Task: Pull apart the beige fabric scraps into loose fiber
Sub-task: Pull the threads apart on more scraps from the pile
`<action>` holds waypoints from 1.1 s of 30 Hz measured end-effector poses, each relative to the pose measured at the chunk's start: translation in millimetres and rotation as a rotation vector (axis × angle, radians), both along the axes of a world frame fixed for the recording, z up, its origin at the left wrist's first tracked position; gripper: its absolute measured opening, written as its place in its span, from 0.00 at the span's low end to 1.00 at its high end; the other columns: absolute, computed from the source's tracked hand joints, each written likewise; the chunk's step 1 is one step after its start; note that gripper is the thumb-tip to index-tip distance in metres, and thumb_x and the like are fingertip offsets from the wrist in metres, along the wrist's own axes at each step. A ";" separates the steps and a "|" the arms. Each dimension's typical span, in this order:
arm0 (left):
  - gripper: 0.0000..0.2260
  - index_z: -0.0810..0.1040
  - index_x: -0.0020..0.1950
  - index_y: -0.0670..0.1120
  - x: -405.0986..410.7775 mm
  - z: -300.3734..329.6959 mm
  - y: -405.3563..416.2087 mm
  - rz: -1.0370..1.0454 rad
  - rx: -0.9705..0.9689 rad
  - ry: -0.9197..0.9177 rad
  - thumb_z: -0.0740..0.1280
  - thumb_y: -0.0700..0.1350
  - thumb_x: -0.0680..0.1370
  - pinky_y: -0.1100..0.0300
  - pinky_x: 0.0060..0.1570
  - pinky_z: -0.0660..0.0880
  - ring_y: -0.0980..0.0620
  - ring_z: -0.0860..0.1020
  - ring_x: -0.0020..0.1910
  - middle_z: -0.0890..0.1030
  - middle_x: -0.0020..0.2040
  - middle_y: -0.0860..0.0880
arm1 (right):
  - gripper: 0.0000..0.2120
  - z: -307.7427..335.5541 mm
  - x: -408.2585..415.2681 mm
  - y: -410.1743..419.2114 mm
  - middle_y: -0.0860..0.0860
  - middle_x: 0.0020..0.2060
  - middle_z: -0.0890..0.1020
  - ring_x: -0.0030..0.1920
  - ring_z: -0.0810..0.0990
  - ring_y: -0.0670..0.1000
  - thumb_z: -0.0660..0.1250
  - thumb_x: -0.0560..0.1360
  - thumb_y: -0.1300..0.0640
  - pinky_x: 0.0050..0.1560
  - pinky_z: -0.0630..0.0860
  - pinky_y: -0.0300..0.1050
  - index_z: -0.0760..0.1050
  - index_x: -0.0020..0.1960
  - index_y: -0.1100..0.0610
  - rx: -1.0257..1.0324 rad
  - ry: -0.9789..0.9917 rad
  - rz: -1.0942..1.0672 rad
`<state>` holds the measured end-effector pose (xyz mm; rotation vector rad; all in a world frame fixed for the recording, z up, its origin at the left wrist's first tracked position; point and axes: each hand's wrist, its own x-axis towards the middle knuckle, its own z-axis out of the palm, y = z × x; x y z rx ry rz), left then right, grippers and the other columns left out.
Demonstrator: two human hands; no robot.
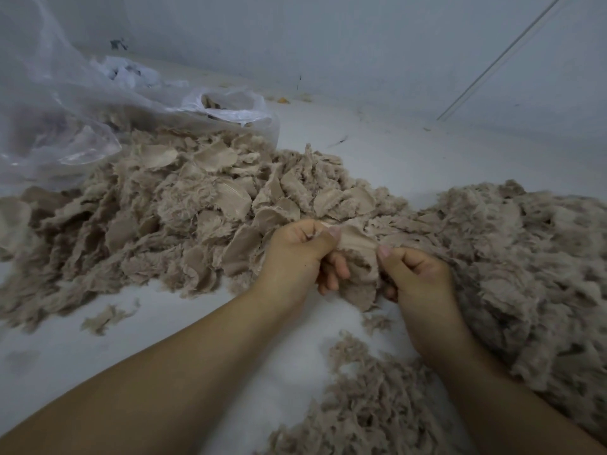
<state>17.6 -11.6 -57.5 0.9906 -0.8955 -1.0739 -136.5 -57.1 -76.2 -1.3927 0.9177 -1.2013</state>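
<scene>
Gripping one flat beige fabric scrap (356, 239) between them above the white floor (164, 349), the left hand (297, 249) and right hand (415, 270) are pinching opposite edges (thumbs on top), probably for tearing leverage.

A pale grey-white floor (377, 165) carries everything and meets a plain wall along the far edge. On its left and middle lies a broad heap of beige fabric scraps (184, 205), flat frayed pieces piled loosely. On the right sits a mound of loose fiber (525, 251), fluffier and finer, touching the scraps where the two meet. A smaller drift of shredded fiber (371, 405) lies at the near edge, and one stray tuft (105, 318) rests apart on bare floor at the near left. At the far left, crumpled clear plastic bags (65, 103) rest on the floor (one overlaps the heap's back edge). Small dark and orange specks dot the far floor.
</scene>
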 end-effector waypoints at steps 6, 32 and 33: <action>0.12 0.76 0.36 0.41 21.7 2.6 1.5 -0.137 -0.051 -0.141 0.66 0.41 0.79 0.67 0.20 0.62 0.51 0.67 0.16 0.75 0.23 0.44 | 0.18 -2.3 -3.7 -3.5 0.49 0.25 0.76 0.25 0.71 0.48 0.65 0.80 0.58 0.28 0.69 0.40 0.80 0.32 0.55 0.029 -0.029 -0.072; 0.09 0.80 0.36 0.46 17.6 9.1 -19.4 0.147 0.052 -0.380 0.72 0.37 0.76 0.65 0.22 0.67 0.55 0.69 0.22 0.75 0.28 0.48 | 0.18 -2.0 -2.1 -1.8 0.52 0.26 0.70 0.28 0.64 0.52 0.64 0.81 0.54 0.25 0.64 0.40 0.79 0.33 0.51 -0.028 0.109 -0.040; 0.09 0.79 0.36 0.45 20.0 9.2 -19.4 0.146 0.055 -0.331 0.71 0.37 0.76 0.64 0.22 0.67 0.54 0.70 0.21 0.74 0.28 0.46 | 0.18 -2.6 -2.7 -2.2 0.52 0.26 0.71 0.28 0.65 0.51 0.64 0.81 0.53 0.25 0.64 0.40 0.80 0.33 0.51 -0.021 0.101 -0.042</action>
